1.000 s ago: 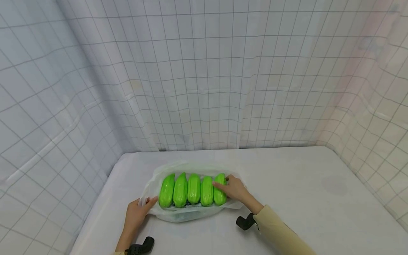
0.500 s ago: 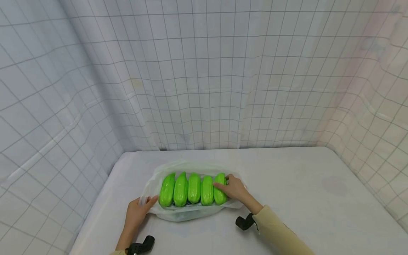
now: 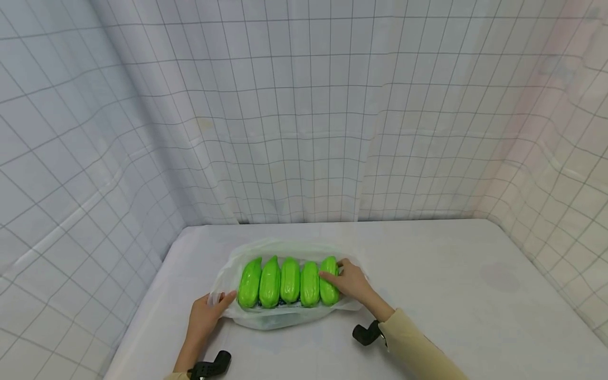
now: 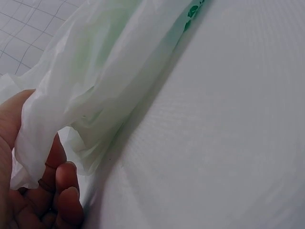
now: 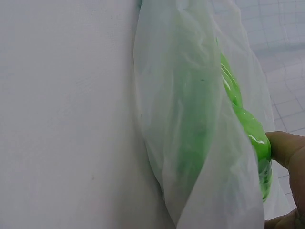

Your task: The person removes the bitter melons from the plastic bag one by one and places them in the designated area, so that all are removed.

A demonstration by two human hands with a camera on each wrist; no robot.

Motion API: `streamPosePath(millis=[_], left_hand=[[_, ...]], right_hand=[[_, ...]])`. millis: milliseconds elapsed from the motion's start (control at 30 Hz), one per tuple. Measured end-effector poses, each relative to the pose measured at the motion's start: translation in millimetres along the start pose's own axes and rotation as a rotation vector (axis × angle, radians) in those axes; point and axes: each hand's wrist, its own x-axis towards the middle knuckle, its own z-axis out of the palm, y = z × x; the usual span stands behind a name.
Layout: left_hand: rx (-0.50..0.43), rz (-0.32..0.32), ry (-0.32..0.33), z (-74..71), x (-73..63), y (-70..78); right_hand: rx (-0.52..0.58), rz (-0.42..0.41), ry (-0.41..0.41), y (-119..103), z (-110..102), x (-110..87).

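Several glossy green, oblong, fruit-like pieces [image 3: 290,279] lie side by side in a translucent white plastic bag [image 3: 271,321] in the head view. My left hand [image 3: 204,318] holds the bag's left edge. In the left wrist view the film passes between the thumb and the curled fingers [image 4: 67,177]. At the other end, my right hand [image 3: 352,281] grips the rightmost green piece [image 3: 329,292], its thumb laid across the top. The right wrist view shows that thumb touching a green piece [image 5: 255,131] behind the bag's side; most of the other fingers are hidden there.
The bag rests on a table covered with a white cloth [image 3: 442,295]. White curtains with a dark grid pattern [image 3: 294,132] hang behind the table and along both sides. Each wrist wears a black camera mount [image 3: 366,334].
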Motion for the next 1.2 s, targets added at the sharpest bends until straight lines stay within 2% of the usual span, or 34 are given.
streamPosePath(millis=[433,833,1200], left_hand=[[-0.009,-0.015,-0.001,0.9,-0.5,0.7],[-0.032,-0.003,0.009,1.5,-0.4,-0.8],[-0.029,0.003,0.009,1.5,-0.6,-1.5]], right_hand=[[0.078,-0.017,0.03,-3,-5,-8.1],[0.108,-0.086,0.094,-7,-11,-16.0],[0.136,-0.112,0.151,-16,-17,-24.9]])
